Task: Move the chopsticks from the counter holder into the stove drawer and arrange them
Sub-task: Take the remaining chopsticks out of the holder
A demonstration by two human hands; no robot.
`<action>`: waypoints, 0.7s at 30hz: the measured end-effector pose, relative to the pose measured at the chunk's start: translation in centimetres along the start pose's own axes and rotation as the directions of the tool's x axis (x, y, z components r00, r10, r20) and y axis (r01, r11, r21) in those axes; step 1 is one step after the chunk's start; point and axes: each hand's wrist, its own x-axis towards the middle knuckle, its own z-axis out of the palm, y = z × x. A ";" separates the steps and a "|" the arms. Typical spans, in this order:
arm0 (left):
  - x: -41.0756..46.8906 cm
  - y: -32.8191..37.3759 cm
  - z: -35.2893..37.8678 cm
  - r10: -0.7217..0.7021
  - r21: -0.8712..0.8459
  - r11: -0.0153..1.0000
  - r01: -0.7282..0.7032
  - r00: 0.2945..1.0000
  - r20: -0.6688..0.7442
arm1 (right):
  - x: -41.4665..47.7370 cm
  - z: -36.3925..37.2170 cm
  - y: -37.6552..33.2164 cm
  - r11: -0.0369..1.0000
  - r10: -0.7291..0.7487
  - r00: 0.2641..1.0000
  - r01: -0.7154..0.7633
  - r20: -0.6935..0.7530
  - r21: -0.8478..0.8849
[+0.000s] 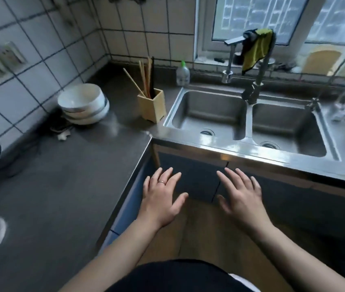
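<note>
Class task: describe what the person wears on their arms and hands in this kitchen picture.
Both forearms are bare, with no sleeves showing. The left hand wears a thin ring on one finger. The right hand wears nothing: no ring, watch or glove. No cables or markings show.

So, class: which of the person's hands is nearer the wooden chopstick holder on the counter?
The left hand. It hovers open below the chopstick holder, almost in line with it; the right hand is open too, farther off to the right.

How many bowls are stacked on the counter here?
3, nested in one stack of bowls on the counter by the tiled wall, left of the chopstick holder. A further one hidden inside is possible.
</note>
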 end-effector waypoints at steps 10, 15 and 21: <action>6.0 -10.4 -2.7 -0.269 -0.105 0.961 0.256 0.954 -0.134 | 14.6 1.9 -7.8 0.980 -0.179 0.984 0.178 0.004 0.093; 12.2 -12.9 -3.3 -0.365 -0.217 0.920 0.327 0.917 -0.161 | 22.5 2.8 -8.5 0.967 -0.228 0.974 0.227 0.002 0.118; 21.5 -14.9 -5.1 -0.431 -0.349 0.868 0.354 0.885 -0.176 | 32.7 2.9 -8.3 0.954 -0.278 0.961 0.274 0.017 0.123</action>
